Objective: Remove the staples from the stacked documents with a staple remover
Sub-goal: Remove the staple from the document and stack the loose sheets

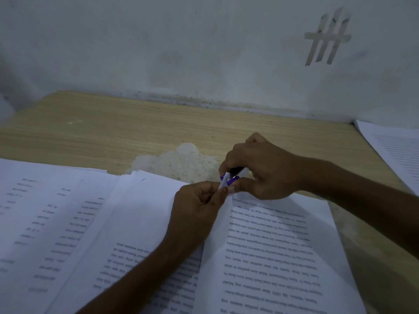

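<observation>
Seated facing a pale wall (pixel 204 53) crossed with strips of old tape (pixel 326 37). Working at a wood desk (pixel 102 128) pushed up against it, veneer worn away in a patch (pixel 181 162) near the middle. Covered along the near side with printed paper: loose pages (pixel 45 223) fanned out to the left, perhaps set aside to keep the work spot free; one more sheet (pixel 396 150) well apart at the far right edge. Nearest and to the right, the document (pixel 272 245) in hand, text upside down to the camera, so turned with its bound corner pointing away, within reach of both hands. Lifting that corner off the desk with the left hand (pixel 195 207), thumb and fingers pinched on the paper, probably to hold the sheets taut and give the tool room. Gripping the remover (pixel 229 180) in the right hand (pixel 265 168), fingers curled over the top, thumb below, squeezing from both sides; purple grips showing between the hands, right at the raised corner, touching the left fingertips. Cannot tell whether the jaws have caught the staple: hidden by fingers and paper. Judged mid-pull on this corner. On the middle stack's far corner, a small dark mark (pixel 143 179), perhaps another staple, too small to be sure
</observation>
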Demonstrator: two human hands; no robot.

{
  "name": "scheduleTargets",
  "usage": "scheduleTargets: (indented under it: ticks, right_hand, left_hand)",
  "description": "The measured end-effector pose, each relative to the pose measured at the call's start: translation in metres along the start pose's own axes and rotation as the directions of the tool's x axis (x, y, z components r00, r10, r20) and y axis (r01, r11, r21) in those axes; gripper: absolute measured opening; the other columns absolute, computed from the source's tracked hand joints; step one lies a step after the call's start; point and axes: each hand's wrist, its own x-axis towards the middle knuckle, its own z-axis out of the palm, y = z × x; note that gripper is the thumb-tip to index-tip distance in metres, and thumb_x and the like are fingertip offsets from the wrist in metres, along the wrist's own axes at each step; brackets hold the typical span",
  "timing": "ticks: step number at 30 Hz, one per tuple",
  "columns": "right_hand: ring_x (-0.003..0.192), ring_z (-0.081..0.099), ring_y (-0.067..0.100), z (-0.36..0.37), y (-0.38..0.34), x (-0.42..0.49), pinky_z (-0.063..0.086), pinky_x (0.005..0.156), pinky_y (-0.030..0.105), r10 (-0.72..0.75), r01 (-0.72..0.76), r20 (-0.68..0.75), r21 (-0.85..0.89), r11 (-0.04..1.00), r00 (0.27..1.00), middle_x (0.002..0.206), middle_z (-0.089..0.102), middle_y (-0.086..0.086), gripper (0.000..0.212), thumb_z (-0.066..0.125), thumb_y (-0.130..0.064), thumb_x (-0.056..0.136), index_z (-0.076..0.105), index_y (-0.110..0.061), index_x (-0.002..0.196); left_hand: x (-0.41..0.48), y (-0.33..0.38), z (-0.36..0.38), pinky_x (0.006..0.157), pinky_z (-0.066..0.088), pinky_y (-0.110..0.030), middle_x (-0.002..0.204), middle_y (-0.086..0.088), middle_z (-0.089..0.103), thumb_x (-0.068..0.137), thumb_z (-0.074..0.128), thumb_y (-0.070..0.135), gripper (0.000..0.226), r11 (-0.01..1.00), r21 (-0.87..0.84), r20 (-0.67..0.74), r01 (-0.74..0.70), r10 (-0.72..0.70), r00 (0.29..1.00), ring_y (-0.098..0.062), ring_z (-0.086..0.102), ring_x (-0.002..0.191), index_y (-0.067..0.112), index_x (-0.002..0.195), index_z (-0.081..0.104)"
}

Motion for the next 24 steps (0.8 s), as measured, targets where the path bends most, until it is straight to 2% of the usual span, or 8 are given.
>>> scheduleTargets:
  ticks: [2,5,8,11,15,17,21,24]
  right_hand:
    - [0.084,0.048,-0.001,0.004,0.0,0.0,0.019,0.087,0.022,0.005,-0.004,-0.022,0.028,1.0,1.0,0.089,0.059,-0.022,0.037,0.048,-0.053,0.08,0.064,-0.031,0.104]
    - [0.081,0.047,-0.008,0.009,0.004,0.0,0.018,0.089,0.019,0.002,0.0,-0.035,0.055,0.998,0.999,0.081,0.051,-0.03,0.029,0.05,-0.052,0.08,0.063,-0.035,0.099]
    - [0.082,0.045,-0.012,0.009,0.007,-0.001,0.018,0.091,0.021,0.006,-0.005,-0.023,0.062,0.998,1.0,0.081,0.049,-0.034,0.03,0.05,-0.053,0.081,0.063,-0.035,0.101]
    - [0.086,0.047,-0.007,0.009,0.007,0.0,0.021,0.092,0.027,0.01,-0.009,-0.017,0.074,0.997,1.0,0.085,0.051,-0.03,0.022,0.049,-0.054,0.081,0.055,-0.041,0.098]
    - [0.09,0.049,-0.002,0.008,0.008,-0.003,0.019,0.092,0.027,0.014,-0.013,-0.009,0.105,0.994,1.0,0.087,0.054,-0.03,0.02,0.049,-0.053,0.08,0.054,-0.044,0.097]
    - [0.092,0.048,-0.004,0.007,0.01,-0.004,0.018,0.091,0.024,0.017,-0.018,0.008,0.108,0.994,1.0,0.089,0.054,-0.031,0.023,0.05,-0.054,0.08,0.054,-0.044,0.1]
    - [0.098,0.043,-0.01,0.003,0.016,-0.007,0.016,0.094,0.027,0.036,-0.043,0.065,0.103,0.994,0.997,0.097,0.051,-0.032,0.029,0.052,-0.052,0.081,0.053,-0.044,0.109]
    - [0.104,0.041,-0.007,-0.001,0.02,-0.009,0.013,0.098,0.029,0.078,-0.086,0.101,0.083,0.993,0.992,0.114,0.052,-0.025,0.039,0.058,-0.046,0.09,0.052,-0.036,0.127]
  left_hand:
    - [0.001,-0.003,0.0,0.064,0.055,-0.025,0.066,0.011,0.07,0.082,0.061,0.047,0.017,0.999,0.033,-0.015,-0.009,0.009,1.0,-0.012,0.066,0.068,0.033,0.076,0.066]
    - [0.001,-0.005,0.0,0.067,0.056,-0.034,0.073,-0.004,0.072,0.077,0.053,0.047,0.021,0.998,0.061,-0.011,0.005,-0.004,1.0,-0.016,0.065,0.068,0.03,0.078,0.066]
    - [0.002,-0.004,0.001,0.065,0.054,-0.03,0.069,0.003,0.07,0.077,0.052,0.047,0.019,0.997,0.071,0.002,0.011,-0.011,1.0,-0.012,0.064,0.067,0.032,0.076,0.065]
    - [0.002,-0.004,-0.001,0.061,0.054,-0.025,0.068,0.012,0.068,0.077,0.054,0.044,0.02,0.998,0.068,-0.008,-0.002,0.003,1.0,-0.008,0.064,0.066,0.029,0.079,0.067]
    - [0.002,-0.001,-0.001,0.063,0.056,-0.032,0.069,0.009,0.071,0.079,0.055,0.041,0.013,0.999,0.048,-0.013,-0.01,0.01,1.0,-0.008,0.066,0.065,0.035,0.077,0.066]
    - [0.001,0.0,-0.001,0.066,0.058,-0.033,0.07,0.011,0.072,0.079,0.055,0.041,0.012,1.0,0.03,-0.009,0.008,-0.008,1.0,-0.007,0.067,0.066,0.037,0.078,0.067]
    - [0.001,0.001,-0.001,0.067,0.058,-0.04,0.074,-0.002,0.073,0.082,0.059,0.038,0.017,0.999,0.015,-0.016,0.03,-0.03,0.999,-0.015,0.069,0.067,0.026,0.079,0.071]
    - [0.0,0.004,-0.002,0.068,0.059,-0.037,0.075,-0.001,0.074,0.089,0.062,0.022,0.015,0.999,-0.001,-0.013,0.051,-0.051,0.999,-0.015,0.069,0.067,0.025,0.076,0.07]
